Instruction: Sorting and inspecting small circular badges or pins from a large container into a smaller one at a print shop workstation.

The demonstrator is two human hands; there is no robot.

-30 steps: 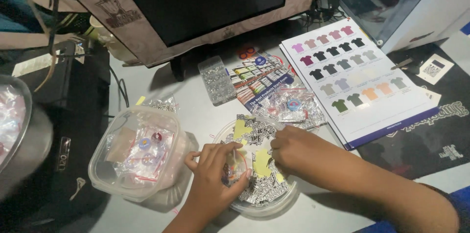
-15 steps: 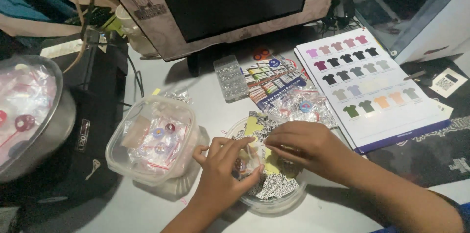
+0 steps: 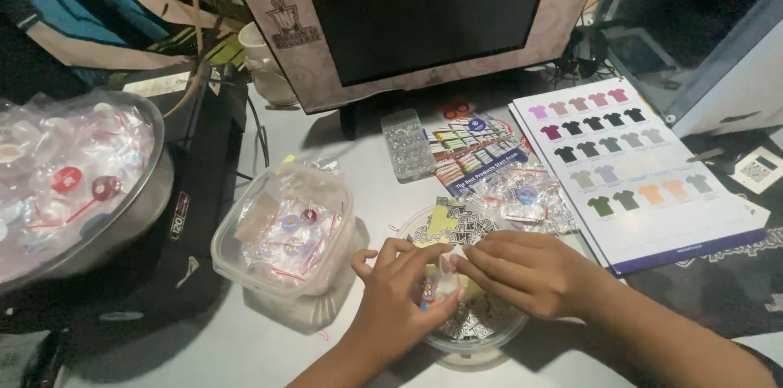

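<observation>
Both of my hands meet over a shallow clear round tub [image 3: 489, 341] filled with small black-and-white and yellow printed pieces [image 3: 453, 225]. My left hand [image 3: 400, 302] pinches a small colourful item against its fingertips at the tub's middle. My right hand [image 3: 530, 270] comes in from the right, fingertips touching the same small item. What exactly the item is stays hidden between the fingers.
A clear plastic container [image 3: 285, 233] of bagged round badges sits left of the tub. A metal bowl [image 3: 139, 208] with more bagged badges stands at far left. Behind are a monitor [image 3: 424, 13], a small bead box [image 3: 406, 145], a brochure [image 3: 473, 147] and a shirt colour chart [image 3: 636, 168].
The view has shifted, bringing the metal bowl into sight at left. My hands have drawn closer together over the round tub and now pinch one small item.
</observation>
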